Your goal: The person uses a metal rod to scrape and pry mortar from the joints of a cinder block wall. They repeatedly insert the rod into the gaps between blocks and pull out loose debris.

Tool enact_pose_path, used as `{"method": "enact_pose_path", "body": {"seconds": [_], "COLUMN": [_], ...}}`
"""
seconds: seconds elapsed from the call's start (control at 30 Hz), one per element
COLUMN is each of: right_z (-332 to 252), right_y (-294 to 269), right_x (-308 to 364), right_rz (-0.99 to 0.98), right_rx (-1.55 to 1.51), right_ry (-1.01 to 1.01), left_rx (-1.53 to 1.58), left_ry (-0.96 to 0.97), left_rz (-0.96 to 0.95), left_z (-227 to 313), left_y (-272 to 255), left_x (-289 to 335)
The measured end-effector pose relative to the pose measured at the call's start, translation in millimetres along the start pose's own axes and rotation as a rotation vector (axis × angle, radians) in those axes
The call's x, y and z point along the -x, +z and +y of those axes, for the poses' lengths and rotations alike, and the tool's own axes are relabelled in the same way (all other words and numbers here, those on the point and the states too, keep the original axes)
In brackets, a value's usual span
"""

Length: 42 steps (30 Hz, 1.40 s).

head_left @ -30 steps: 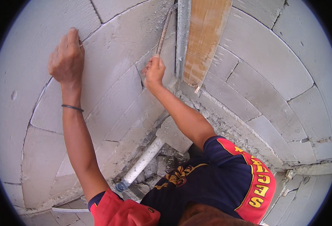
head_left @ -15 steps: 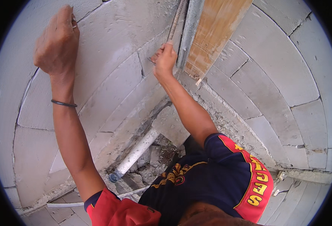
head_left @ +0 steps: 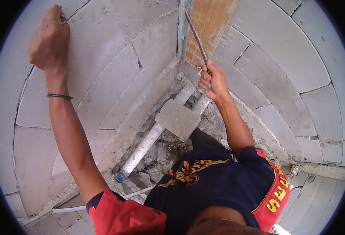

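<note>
High at the left, my left hand [head_left: 49,43] is closed against the pale block wall [head_left: 110,35]. A small thing pokes out at its fingertips, too small to make out. A dark band [head_left: 60,96] circles that wrist. My right hand [head_left: 216,82] is wrapped round a steel rebar rod [head_left: 198,37], well apart from the left hand. The rod slants up and to the left in front of a wooden board [head_left: 211,21], its upper end slightly bent. A short grey bit sticks out below the right fist.
A metal channel [head_left: 183,33] runs up the corner beside the board. Below are a white pipe [head_left: 143,147], a flat grey slab [head_left: 178,119] across pipes, and rubble [head_left: 159,154]. Another block wall [head_left: 282,58] rises at the right. A pale strip [head_left: 69,209] lies lower left.
My right hand has swung right and down, away from the left wall, carrying the rebar rod. The left hand stays closed at the wall; the view has shifted slightly.
</note>
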State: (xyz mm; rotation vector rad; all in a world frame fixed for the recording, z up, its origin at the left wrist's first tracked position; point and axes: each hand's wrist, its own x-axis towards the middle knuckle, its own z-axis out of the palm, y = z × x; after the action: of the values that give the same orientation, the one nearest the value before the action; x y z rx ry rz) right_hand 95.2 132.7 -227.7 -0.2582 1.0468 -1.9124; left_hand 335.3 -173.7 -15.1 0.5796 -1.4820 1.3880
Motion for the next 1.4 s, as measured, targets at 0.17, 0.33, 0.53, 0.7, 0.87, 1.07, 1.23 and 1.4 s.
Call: {"method": "enact_pose_path", "body": {"seconds": [0.17,0.33,0.53,0.7,0.87,1.07,1.23,1.4], "right_z": [41,77,109,115,160,240,216,147], "right_y": [-51,-49,-22,-21,25,94,44,-21], "right_x": [-19,-42,-41,-85,-107,-172,-143,-49], "right_rz": [0.047,0.114,0.072,0.114,0.34,0.634,0.277,0.097], "right_rx": [-0.001,-0.138,-0.352,-0.441,-0.478,-0.289,-0.318,-0.042], "right_ry": [0.193,0.23,0.246,0.157,0.169,-0.158,-0.067,0.089], "left_rx": [0.054,0.117,0.022,0.008,0.031,-0.061,-0.01,0.632], "left_ry": [0.007,0.04,0.042,0.037,0.032,0.08,0.14,-0.156], "left_rz": [-0.031,0.012,-0.08,-0.054,-0.042,-0.087,0.02,-0.02], "left_z": [10,3,-3,11,-1,-13,-16,61], "left_y": [-11,-8,-20,-12,-9,-14,-4,-49], "left_x": [-10,-4,-6,-6,1,0,1,21]}}
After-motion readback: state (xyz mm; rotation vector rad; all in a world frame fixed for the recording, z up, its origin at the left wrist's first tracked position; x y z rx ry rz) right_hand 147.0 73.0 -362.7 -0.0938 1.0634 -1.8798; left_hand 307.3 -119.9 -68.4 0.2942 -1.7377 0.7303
